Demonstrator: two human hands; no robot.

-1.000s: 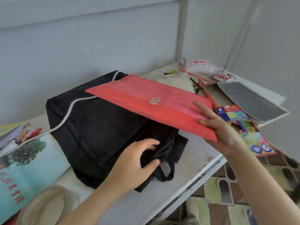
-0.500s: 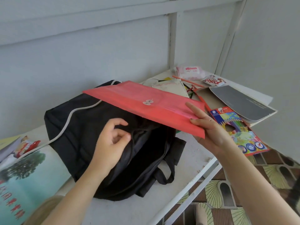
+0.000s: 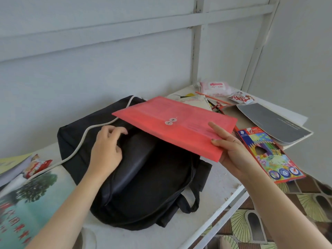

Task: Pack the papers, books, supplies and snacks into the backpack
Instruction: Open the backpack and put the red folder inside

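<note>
Your right hand (image 3: 233, 153) pinches the near right corner of the red envelope (image 3: 172, 123), one finger lying straight along its top face and the rest underneath. The envelope hovers flat over the upper half of the black backpack (image 3: 143, 186), which lies on the surface (image 3: 221, 178) at the centre of the frame. Your left hand (image 3: 107, 146) has its fingers (image 3: 120, 131) curled over the fabric at the rim of the bag's mouth, apparently gripping it to hold the opening apart.

A few things could go wrong from here:

- With only one corner held, the far end of the envelope will likely droop. It could then butt against the rim instead of sliding in, creasing the papers inside.
- If your left grip slackens, the soft mouth will probably sag shut under the envelope.
- The white cord (image 3: 79, 148) runs across the bag's upper left, close beside your left hand. It could snag or get dragged inside.
- The coloured pencil box (image 3: 265, 151) sits just beside your right wrist and seems to overhang the surface edge at lower right. A swing of that arm could knock it to the floor.
</note>
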